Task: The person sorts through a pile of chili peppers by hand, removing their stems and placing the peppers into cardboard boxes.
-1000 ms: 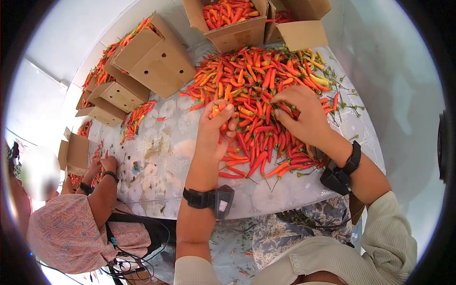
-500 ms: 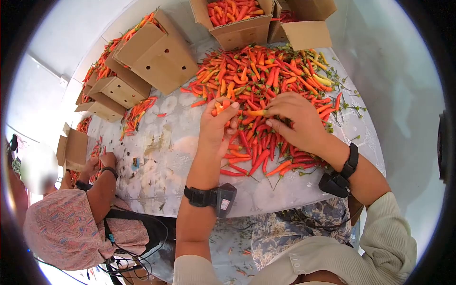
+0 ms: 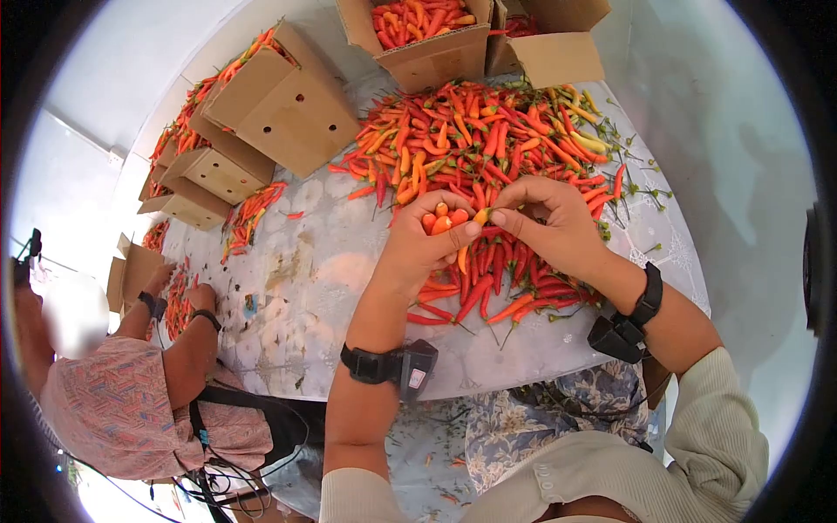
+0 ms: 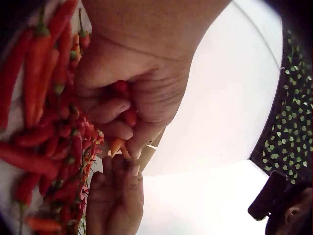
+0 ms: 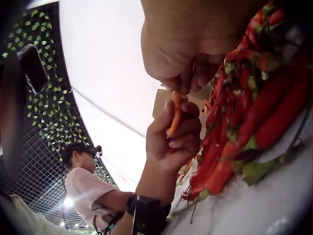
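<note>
Above the front of a large heap of red and orange chili peppers (image 3: 488, 131), my two hands are close together. The left hand (image 3: 417, 242) holds several chili peppers (image 3: 442, 221) in its curled fingers, their ends poking out at the top. An orange-yellow chili pepper (image 3: 481, 215) spans the gap between both hands. My left thumb lies along it, while the right hand (image 3: 558, 228) pinches its stem end between thumb and fingers. In the right wrist view this chili pepper (image 5: 175, 115) shows long and slightly bent against the left fingers.
Cardboard boxes of chili peppers stand at the back (image 3: 445, 65) and left (image 3: 288, 113) of the cloth-covered table (image 3: 305, 322). Loose green stems (image 3: 645, 187) are scattered on the right. Another person (image 3: 131, 383) handles chili peppers at the far left.
The right hand has brought an orange-yellow chili pepper from the heap toward the left hand. My left hand has shifted right and turned, and both hands now meet at this chili pepper.
</note>
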A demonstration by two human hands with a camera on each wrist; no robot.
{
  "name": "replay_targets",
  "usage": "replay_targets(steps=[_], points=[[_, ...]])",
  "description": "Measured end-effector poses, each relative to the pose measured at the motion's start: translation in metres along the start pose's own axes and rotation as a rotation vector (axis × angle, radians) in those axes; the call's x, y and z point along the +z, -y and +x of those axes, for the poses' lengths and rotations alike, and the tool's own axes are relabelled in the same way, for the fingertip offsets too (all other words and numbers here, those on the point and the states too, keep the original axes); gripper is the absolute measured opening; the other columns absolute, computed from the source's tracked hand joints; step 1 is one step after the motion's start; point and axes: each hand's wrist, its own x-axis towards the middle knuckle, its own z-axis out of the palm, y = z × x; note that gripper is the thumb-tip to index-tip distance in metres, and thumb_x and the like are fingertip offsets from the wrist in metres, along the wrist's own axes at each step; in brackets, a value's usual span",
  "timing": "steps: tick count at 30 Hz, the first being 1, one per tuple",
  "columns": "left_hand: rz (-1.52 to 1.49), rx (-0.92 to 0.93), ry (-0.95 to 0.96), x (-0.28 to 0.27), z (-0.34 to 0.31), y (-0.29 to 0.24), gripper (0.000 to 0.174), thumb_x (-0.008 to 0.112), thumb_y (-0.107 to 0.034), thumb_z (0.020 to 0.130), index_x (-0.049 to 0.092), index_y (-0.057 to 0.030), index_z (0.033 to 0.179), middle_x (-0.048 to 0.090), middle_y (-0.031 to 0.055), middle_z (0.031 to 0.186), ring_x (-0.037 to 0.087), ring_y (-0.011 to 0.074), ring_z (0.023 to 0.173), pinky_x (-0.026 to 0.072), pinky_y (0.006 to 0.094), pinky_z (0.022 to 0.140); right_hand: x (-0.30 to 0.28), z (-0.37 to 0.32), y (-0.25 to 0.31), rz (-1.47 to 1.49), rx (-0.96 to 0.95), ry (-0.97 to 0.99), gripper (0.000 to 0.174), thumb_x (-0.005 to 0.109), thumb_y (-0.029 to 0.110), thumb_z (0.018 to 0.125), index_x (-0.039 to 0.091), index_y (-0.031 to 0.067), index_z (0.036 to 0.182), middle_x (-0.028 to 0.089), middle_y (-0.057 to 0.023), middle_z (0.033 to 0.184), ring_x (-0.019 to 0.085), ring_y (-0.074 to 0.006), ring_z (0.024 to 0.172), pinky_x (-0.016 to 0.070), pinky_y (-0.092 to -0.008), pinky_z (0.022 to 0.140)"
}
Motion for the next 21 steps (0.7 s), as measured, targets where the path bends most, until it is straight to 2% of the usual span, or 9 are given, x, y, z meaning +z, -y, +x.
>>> replay_targets(steps=[2, 8, 15, 19, 21], points=[[0.012, -0.014, 0.004, 0.001, -0.001, -0.002, 0.027, 0.075, -0.011, 0.077, 0.058, -0.0053, 0.097, 0.056, -0.0020, 0.073, 0.044, 0.0014, 0.049, 0.0277, 0.0151, 0.040, 0.004, 0.000, 0.005, 0.083, 0.028, -0.027, 0.013, 0.068, 0.014, 0.083, 0.064, 0.0028, 0.088, 0.062, -0.0013, 0.080, 0.056, -0.0074, 0.072, 0.0454, -0.0241, 0.064], [0.056, -0.044, 0.010, 0.003, -0.004, -0.003, 0.028, 0.076, -0.011, 0.075, 0.059, -0.0046, 0.097, 0.055, -0.0017, 0.071, 0.045, 0.0016, 0.051, 0.0293, 0.0151, 0.041, -0.005, 0.002, 0.000, 0.012, 0.002, 0.088, 0.015, 0.068, 0.017, 0.085, 0.064, 0.0026, 0.089, 0.064, -0.0022, 0.083, 0.059, -0.0079, 0.075, 0.0467, -0.0243, 0.067], [0.022, -0.034, 0.056, 0.003, -0.007, -0.004, 0.026, 0.075, -0.009, 0.075, 0.061, -0.0038, 0.097, 0.060, 0.0011, 0.073, 0.045, 0.0023, 0.051, 0.0312, 0.0156, 0.042, -0.008, 0.003, 0.006, 0.254, 0.184, 0.176, 0.015, 0.069, 0.015, 0.085, 0.066, 0.0001, 0.087, 0.066, -0.0030, 0.079, 0.061, -0.0074, 0.073, 0.0491, -0.0234, 0.066], [0.008, -0.015, 0.094, 0.002, -0.007, -0.002, 0.027, 0.075, -0.010, 0.075, 0.061, -0.0033, 0.097, 0.060, 0.0012, 0.074, 0.046, 0.0024, 0.052, 0.0322, 0.0160, 0.043, -0.010, 0.005, 0.002, 0.353, 0.257, 0.223, 0.018, 0.070, 0.017, 0.085, 0.066, -0.0006, 0.088, 0.067, -0.0032, 0.080, 0.060, -0.0067, 0.074, 0.0488, -0.0223, 0.067], [-0.005, 0.022, 0.123, 0.002, -0.007, 0.002, 0.027, 0.076, -0.012, 0.075, 0.061, -0.0029, 0.096, 0.060, 0.0012, 0.075, 0.046, 0.0027, 0.054, 0.0329, 0.0163, 0.043, -0.011, 0.005, 0.004, 0.386, 0.256, 0.279, 0.019, 0.069, 0.019, 0.086, 0.065, 0.0011, 0.088, 0.065, -0.0014, 0.080, 0.058, -0.0056, 0.072, 0.0462, -0.0213, 0.064]])
